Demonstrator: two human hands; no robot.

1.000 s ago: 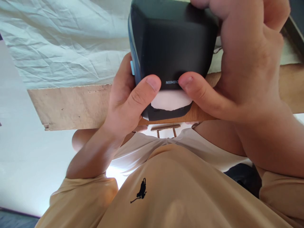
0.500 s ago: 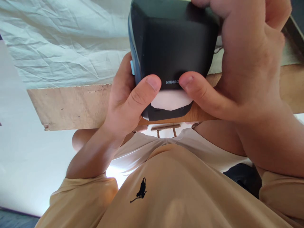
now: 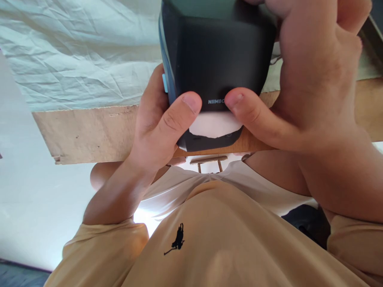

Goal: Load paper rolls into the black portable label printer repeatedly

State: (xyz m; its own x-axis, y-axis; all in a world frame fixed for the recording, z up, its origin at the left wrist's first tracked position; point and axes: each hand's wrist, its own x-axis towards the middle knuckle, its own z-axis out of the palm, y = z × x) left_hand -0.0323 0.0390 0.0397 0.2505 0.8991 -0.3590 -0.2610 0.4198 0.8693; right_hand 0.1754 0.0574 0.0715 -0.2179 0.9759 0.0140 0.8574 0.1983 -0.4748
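Between my two hands is a black label printer [image 3: 221,59] marked with letters that read "NIIMBO", the rest covered by my right thumb. From its front slot a strip of white label paper [image 3: 214,124] sticks out with an uneven edge. My left hand [image 3: 161,119] grips the printer's left side, thumb on top near the paper, beside a small light-blue tab [image 3: 164,83]. My right hand [image 3: 305,87] is closed around the right side, its thumb lying by the lettering. The fingers underneath and the printer's far end are hidden.
The table [image 3: 86,133] has a bare wooden front edge, with a wrinkled pale cloth [image 3: 83,52] behind it. A dark-framed object [image 3: 372,40] stands at the far right. Below the edge are my lap and a small wooden stool [image 3: 208,160].
The printer and both hands have shifted very slightly up and to the left in view. The grip and the paper look the same.
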